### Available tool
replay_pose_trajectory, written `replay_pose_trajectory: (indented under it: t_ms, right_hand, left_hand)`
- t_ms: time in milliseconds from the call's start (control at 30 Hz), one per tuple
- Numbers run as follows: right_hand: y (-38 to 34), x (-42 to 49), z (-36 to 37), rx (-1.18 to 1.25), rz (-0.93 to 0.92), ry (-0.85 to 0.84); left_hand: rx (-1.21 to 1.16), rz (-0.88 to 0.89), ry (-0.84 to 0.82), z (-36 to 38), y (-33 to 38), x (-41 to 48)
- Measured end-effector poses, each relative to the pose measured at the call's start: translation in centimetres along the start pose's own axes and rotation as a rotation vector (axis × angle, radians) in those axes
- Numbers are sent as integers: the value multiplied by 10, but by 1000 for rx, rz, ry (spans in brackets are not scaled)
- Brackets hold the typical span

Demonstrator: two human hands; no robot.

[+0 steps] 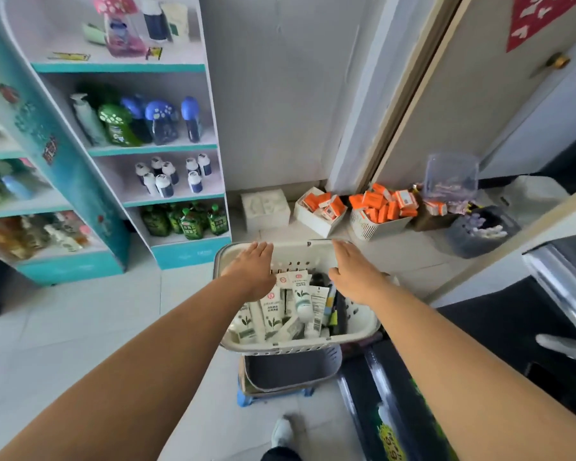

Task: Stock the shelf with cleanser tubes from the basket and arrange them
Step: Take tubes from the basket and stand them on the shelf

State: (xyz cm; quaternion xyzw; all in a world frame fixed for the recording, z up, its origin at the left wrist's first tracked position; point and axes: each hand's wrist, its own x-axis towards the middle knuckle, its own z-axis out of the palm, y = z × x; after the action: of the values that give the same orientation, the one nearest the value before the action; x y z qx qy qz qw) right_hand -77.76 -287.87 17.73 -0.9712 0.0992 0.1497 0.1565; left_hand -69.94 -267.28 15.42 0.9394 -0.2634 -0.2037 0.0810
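Over one basket [300, 346], we hold left hand [251, 267], right hand [354, 271] flat, fingers straight; five-plus tubes [302, 299] inside; open floor [80, 327] left.

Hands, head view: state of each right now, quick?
Left hand: open, fingers straight, holding nothing, over the basket.
Right hand: open, holding nothing, over the basket too.

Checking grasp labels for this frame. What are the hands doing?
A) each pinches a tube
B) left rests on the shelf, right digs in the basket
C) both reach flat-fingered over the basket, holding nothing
C: the left hand and the right hand stretch with straight fingers above the white basket, and the cleanser tubes lie in it with no finger curled round any.
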Motion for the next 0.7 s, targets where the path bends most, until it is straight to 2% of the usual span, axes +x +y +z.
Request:
replay_pose_trajectory:
  t_ms: [300, 500, 700]
  right_hand:
    - [6, 42, 55, 76, -9, -184]
    - [13, 65, 104, 303, 170, -250]
    - [15, 76, 142, 509, 348, -279]
  left_hand:
    - [-197, -161, -129, 50, -18, 21]
    - [-380, -224, -253, 84, -25, 42]
    - [-736, -455, -274, 126, -31, 61]
